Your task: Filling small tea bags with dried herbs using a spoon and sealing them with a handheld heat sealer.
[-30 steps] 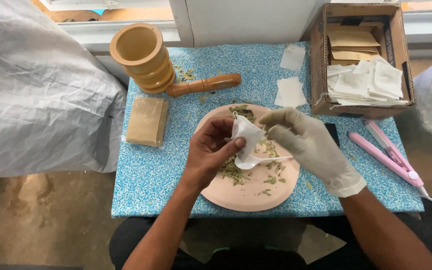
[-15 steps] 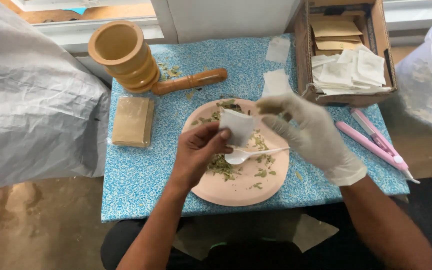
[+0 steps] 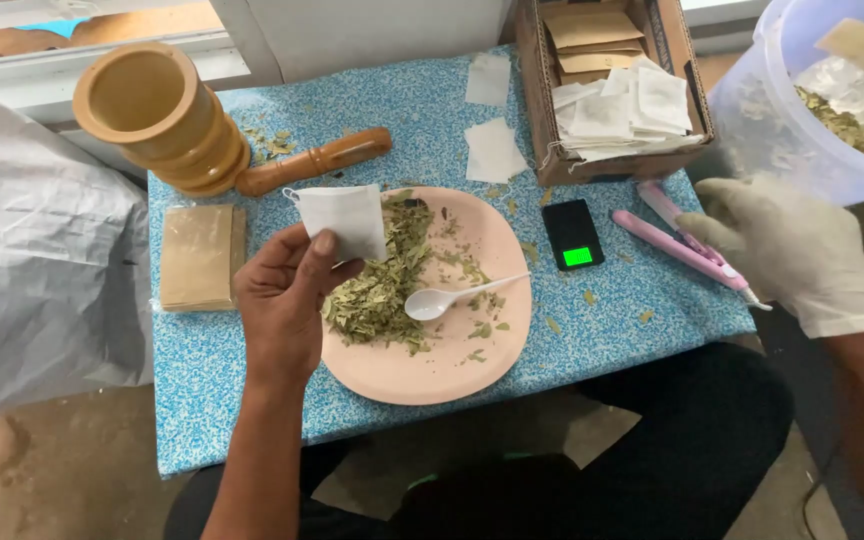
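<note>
My bare left hand (image 3: 282, 300) pinches a small white paper sachet (image 3: 344, 218) and holds it up over the left side of a pink plate (image 3: 462, 365). Dried green leaves (image 3: 382, 285) are heaped on the plate, and a white plastic spoon (image 3: 452, 298) lies among them. My right hand (image 3: 787, 245), in a white glove, hovers off the table's right end with fingers spread, holding nothing. It is just below a clear plastic tub (image 3: 812, 90) that has leaves inside.
A wooden mortar (image 3: 157, 115) and pestle (image 3: 312, 162) stand at the back left, with a stack of brown envelopes (image 3: 197, 255) in front. A cardboard box (image 3: 607, 85) holds white sachets and brown packets. A small black scale (image 3: 572, 232) and a pink tool (image 3: 687, 245) lie right of the plate.
My gloved right hand has let go of the sachet and spoon and moved right toward the tub. The spoon now lies on the plate. My left hand keeps the sachet.
</note>
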